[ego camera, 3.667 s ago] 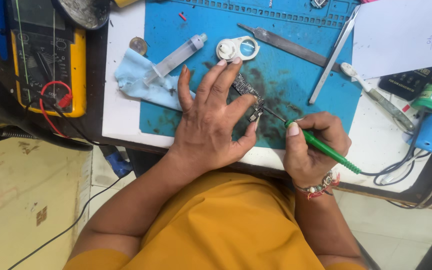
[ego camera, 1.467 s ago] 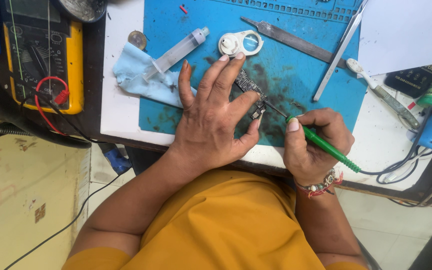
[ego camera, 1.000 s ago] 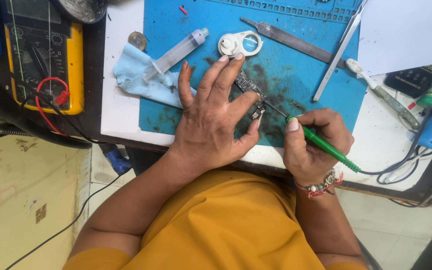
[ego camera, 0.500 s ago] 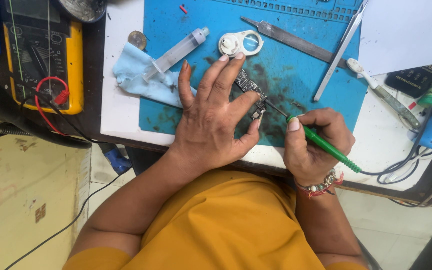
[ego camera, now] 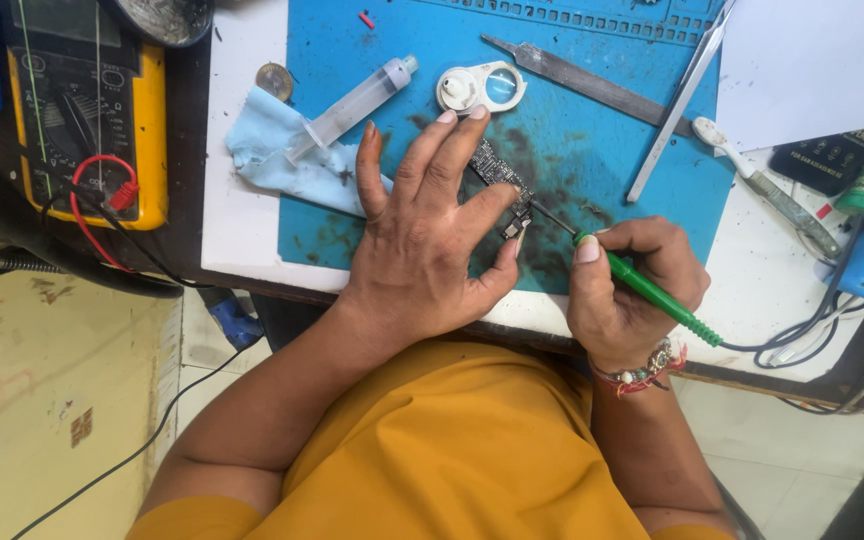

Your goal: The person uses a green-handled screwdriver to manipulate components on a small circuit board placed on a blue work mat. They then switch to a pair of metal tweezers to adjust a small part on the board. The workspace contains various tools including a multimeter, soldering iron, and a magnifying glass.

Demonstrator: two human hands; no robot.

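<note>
Left hand [ego camera: 430, 235] spread flat (fingers fanned); right hand [ego camera: 632, 290] fisted.

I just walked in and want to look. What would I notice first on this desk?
Probably the two hands in the middle of the blue mat: the left hand presses down a small circuit board, and the right hand touches a green-handled soldering iron to it. At far left sits a yellow multimeter.

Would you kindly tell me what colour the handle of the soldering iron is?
Green, seen in the head view: the soldering iron sits in the right hand.
</note>
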